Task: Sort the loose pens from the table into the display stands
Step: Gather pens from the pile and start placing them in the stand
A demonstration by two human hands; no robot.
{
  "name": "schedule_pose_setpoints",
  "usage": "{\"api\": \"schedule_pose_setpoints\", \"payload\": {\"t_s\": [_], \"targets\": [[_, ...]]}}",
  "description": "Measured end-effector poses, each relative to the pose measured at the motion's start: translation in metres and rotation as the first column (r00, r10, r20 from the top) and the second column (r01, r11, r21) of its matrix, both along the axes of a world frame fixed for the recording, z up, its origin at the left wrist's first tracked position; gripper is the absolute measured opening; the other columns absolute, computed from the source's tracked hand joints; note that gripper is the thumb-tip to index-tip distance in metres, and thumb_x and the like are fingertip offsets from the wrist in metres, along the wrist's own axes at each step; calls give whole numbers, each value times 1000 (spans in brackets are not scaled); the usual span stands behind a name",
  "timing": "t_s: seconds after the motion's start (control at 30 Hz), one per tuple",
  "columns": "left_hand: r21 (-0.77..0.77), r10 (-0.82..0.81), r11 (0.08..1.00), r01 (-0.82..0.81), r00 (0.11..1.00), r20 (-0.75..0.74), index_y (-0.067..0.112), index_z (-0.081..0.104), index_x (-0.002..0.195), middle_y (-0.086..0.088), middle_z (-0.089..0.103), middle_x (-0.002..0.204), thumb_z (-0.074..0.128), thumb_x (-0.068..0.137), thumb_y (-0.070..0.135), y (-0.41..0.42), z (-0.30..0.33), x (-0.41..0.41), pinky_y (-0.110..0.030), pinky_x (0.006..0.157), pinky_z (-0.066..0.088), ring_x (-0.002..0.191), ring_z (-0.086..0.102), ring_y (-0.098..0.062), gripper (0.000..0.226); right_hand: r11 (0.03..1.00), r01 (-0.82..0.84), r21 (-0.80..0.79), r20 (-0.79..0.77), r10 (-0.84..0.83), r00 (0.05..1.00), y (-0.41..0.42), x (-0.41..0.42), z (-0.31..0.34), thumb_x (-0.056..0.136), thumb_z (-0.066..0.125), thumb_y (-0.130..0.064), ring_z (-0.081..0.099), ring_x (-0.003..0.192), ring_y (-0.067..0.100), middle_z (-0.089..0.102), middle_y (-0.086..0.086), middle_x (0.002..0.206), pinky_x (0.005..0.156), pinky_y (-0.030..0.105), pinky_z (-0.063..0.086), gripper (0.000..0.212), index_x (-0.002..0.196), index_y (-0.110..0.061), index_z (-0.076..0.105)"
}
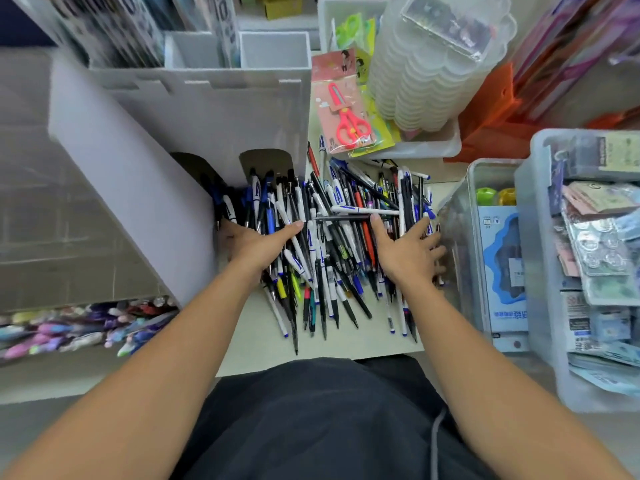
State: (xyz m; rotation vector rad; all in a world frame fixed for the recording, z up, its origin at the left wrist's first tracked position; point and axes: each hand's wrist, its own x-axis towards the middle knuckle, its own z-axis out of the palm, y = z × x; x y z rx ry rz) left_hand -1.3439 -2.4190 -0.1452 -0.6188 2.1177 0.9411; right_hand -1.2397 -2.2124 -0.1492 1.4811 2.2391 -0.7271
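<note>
Nearest, both bare forearms are reaching out over a dark garment toward the table. The left hand is lying palm-down on the left side of the pens, thumb spread wide and pointing right; its fingers are hiding behind the stand's edge, so how far they are curling cannot be told. The right hand is resting flat on the right side of the heap, fingers straight and fanned, gripping nothing.

The pens are lying in one loose heap between the hands, mostly pointing away from the person: white barrels with blue print, black ones, a few orange, yellow and green. The print on them is too small to read.

To the left, a white stand is leaning over the heap's far left part, with pens reaching into its arched openings. At right, a clear bin is holding a blue box whose writing is unreadable. Farther off, carded red scissors are sitting in a tray beside stacked clear tubs.
</note>
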Motion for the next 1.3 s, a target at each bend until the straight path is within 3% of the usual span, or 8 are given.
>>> {"api": "schedule_pose_setpoints", "payload": {"t_s": [0.1, 0.2, 0.3, 0.67, 0.83, 0.97, 1.1, 1.3], "targets": [[86, 62, 994, -65, 997, 34, 19, 9, 160, -8, 26, 163, 78, 20, 89, 3, -8, 0, -43, 110, 40, 142, 39, -29, 171, 999, 49, 16, 2, -49, 999, 2, -18, -2, 81, 32, -90, 11, 147, 47, 12, 24, 162, 113, 66, 21, 108, 160, -22, 5], [156, 133, 979, -130, 991, -6, 17, -4, 160, -10, 21, 164, 88, 48, 71, 10, -1, 2, -39, 109, 38, 144, 36, -28, 155, 998, 62, -28, -29, -62, 998, 4, -33, 1, 83, 43, -83, 24, 138, 43, 23, 21, 155, 104, 59, 33, 99, 157, -26, 13], [204, 187, 963, -177, 982, -32, 17, -16, 158, -9, 20, 165, 88, 72, 47, 16, -4, 3, -35, 111, 35, 147, 30, -26, 138, 993, 81, -86, -64, -87, 994, -3, -44, 4, 85, 44, -79, 26, 135, 43, 24, 18, 154, 103, 56, 34, 94, 157, -27, 14], [293, 266, 921, -258, 964, 12, 20, -15, 158, -6, 21, 165, 81, 81, 45, 16, -6, 1, -37, 111, 33, 146, 31, -26, 126, 936, 192, -295, -215, -261, 941, -31, -57, 7, 89, 50, -70, 25, 144, 41, 22, 8, 161, 110, 53, 33, 93, 159, -17, 20], [359, 307, 882, -305, 950, 53, 23, -12, 159, -6, 19, 165, 80, 81, 47, 15, -8, 3, -40, 113, 31, 147, 30, -27, 123, 898, 240, -369, -212, -333, 919, -37, -63, 10, 72, 47, -81, 39, 136, 41, 36, 11, 153, 110, 54, 37, 105, 154, -17, 32], [405, 312, 852, -333, 943, 118, 23, 3, 160, -5, 28, 163, 87, 65, 58, 8, -16, 2, -42, 113, 31, 144, 34, -25, 132, 848, 230, -477, -249, -382, 890, -37, -61, 12, 71, 54, -75, 36, 140, 37, 29, 5, 157, 112, 56, 36, 104, 158, -28, 21], [403, 298, 859, -317, 948, 111, 24, 9, 158, -6, 35, 158, 89, 50, 62, 2, -15, 0, -46, 114, 38, 139, 42, -25, 140, 818, 201, -539, -250, -383, 889, -41, -58, 13, 60, 61, -80, 31, 144, 36, 24, 5, 160, 114, 58, 33, 119, 159, -32, 15], [435, 338, 829, -352, 935, 113, 24, 17, 155, 1, 48, 146, 91, 53, 61, -1, -15, 1, -49, 108, 45, 129, 52, -21, 131, 918, 150, -366, -283, -263, 922, -74, -60, 12, 76, 59, -81, 14, 152, 36, 3, 7, 169, 120, 59, 20, 123, 160, -25, -10]]}}
